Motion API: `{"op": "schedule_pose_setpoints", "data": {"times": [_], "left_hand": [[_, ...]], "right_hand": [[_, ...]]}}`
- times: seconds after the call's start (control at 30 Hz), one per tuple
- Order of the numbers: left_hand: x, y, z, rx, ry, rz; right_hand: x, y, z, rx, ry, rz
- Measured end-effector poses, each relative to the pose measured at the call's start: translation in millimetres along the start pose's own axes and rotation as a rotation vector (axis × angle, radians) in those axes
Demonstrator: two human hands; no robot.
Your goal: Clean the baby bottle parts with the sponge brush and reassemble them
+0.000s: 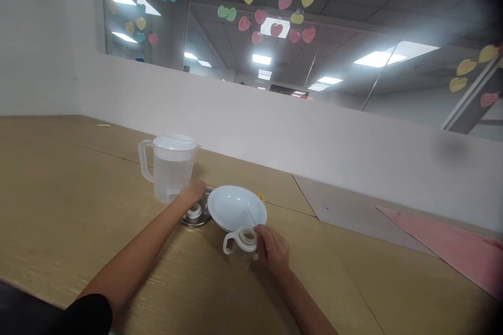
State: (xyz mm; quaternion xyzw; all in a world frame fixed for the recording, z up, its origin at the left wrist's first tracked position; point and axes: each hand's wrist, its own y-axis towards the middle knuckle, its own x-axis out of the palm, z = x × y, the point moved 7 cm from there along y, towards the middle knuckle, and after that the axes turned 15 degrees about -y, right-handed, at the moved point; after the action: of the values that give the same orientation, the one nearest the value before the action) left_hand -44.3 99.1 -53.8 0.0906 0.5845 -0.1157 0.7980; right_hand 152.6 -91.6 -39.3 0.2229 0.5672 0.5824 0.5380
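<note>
My right hand [274, 251] is closed at the side of a small clear bottle [241, 255] with a white collar and a curved handle. Its mouth is uncovered and faces up. A thin pale stick-like line runs from my right fingertips over the white bowl [231, 208]; whether the fingers pinch it is unclear. My left hand [194, 191] reaches over the round metal tray [205, 215], between the pitcher [173, 170] and the bowl. Its fingers are blurred and hidden. Below it, a white ring-shaped piece [194, 212] lies on the tray.
The lidded translucent pitcher stands behind my left forearm. A small yellow object [260, 197] shows behind the bowl. The tan tabletop [176, 272] meets a white wall [243, 125] at the back. A pink sheet [444, 246] lies at the right.
</note>
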Motion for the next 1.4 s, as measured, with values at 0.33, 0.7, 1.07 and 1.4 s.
{"op": "schedule_pose_setpoints", "data": {"times": [0.33, 0.7, 1.07, 1.4], "left_hand": [[-66.4, -39, 33, 0.022, 0.109, 0.155], [-59.3, -41, 82, 0.452, -0.066, 0.159], [-49.1, -51, 98, 0.56, -0.006, 0.125], [-43.0, -52, 102, 0.597, 0.013, 0.115]], "right_hand": [[-5, 2, 2, 0.039, -0.03, 0.023], [-35, 12, -17, -0.077, 0.103, 0.079], [-34, 17, -42, -0.302, 0.047, 0.066], [-41, 16, -42, -0.292, 0.077, 0.071]]}}
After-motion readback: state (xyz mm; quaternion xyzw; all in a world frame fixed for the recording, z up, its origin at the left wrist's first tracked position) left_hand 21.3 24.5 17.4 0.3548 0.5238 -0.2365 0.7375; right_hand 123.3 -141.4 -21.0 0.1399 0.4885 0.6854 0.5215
